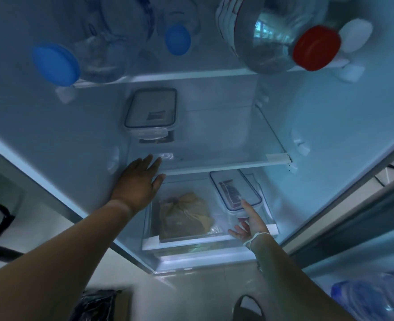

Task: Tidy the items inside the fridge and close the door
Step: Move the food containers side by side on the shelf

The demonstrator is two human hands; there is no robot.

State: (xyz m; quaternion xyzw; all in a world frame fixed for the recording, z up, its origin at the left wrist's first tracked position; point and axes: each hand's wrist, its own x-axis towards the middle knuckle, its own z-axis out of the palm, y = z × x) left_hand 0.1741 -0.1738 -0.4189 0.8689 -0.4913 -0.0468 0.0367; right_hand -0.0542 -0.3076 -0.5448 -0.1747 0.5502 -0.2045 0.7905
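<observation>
On the lower shelf (191, 240) the right hand (249, 225) lays a straight index finger on a lidded container (235, 188), its grip impossible to tell, the container's long axis running front to back beside a brown bag (184, 214), while the left hand (138, 181), fingers straight, rests on the middle shelf (226, 166) before a second container (151, 110) lying likewise.

On the upper table (191, 76), four bottles lying on their sides, caps toward the front edge: left bottle (98, 54) at the left edge, middle bottle (179, 31) further back near the centre, large bottle (267, 40) toward the right, last bottle (355, 35) just beside it at the right edge

On the middle table (226, 166), first container (151, 112) left of centre, toward the back; left hand (138, 184) resting at the front left corner

On the lower table (214, 239), bag (184, 216) in the middle, second container (235, 191) just right of it by the right edge; right hand (249, 225) at the front right corner, touching that container's near end
</observation>
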